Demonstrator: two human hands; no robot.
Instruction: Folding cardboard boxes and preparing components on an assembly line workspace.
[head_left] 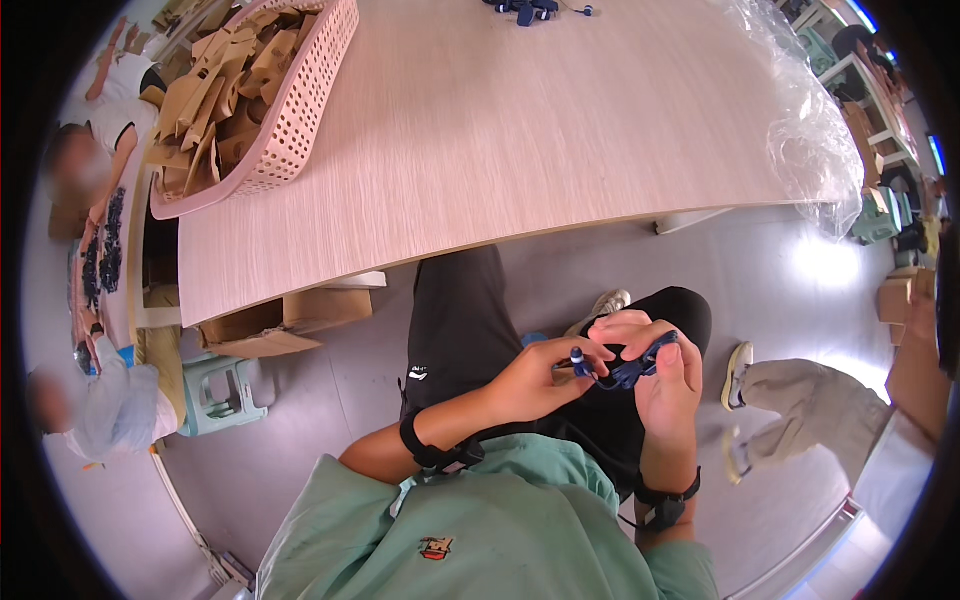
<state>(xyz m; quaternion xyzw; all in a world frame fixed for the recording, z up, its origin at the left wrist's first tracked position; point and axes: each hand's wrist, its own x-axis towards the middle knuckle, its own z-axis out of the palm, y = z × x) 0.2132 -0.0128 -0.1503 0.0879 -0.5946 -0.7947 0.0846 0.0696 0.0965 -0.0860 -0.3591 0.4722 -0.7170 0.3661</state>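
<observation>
1. Above the lap, off the worktop [540, 130] and near the right knee: one bundle of navy earphone cord [628, 375], held between both hands.
2. Left hand [540, 382]: fingers closed in a pinch by a short stem with a pale band, likely an earbud or plug; exact contact partly hidden.
3. Right hand [668, 395]: fingers curled round the bundle's other side, gripping it, probably to keep loops together while leaving that stem free.
4. Raised clear of the lap, perhaps for a close view and room for both wrists; two black wrist straps [668, 512], one on each.
5. Farther up the worktop: one small pile of navy earphones [525, 12], cut off by the view, so uncountable.
6. At left: one pink perforated basket [285, 150], presumably to stop cardboard pieces [205, 85] from spilling; too many and overlapping to count.
7. Along the right edge: one crumpled clear plastic sheet [812, 130], draped partly over.
</observation>
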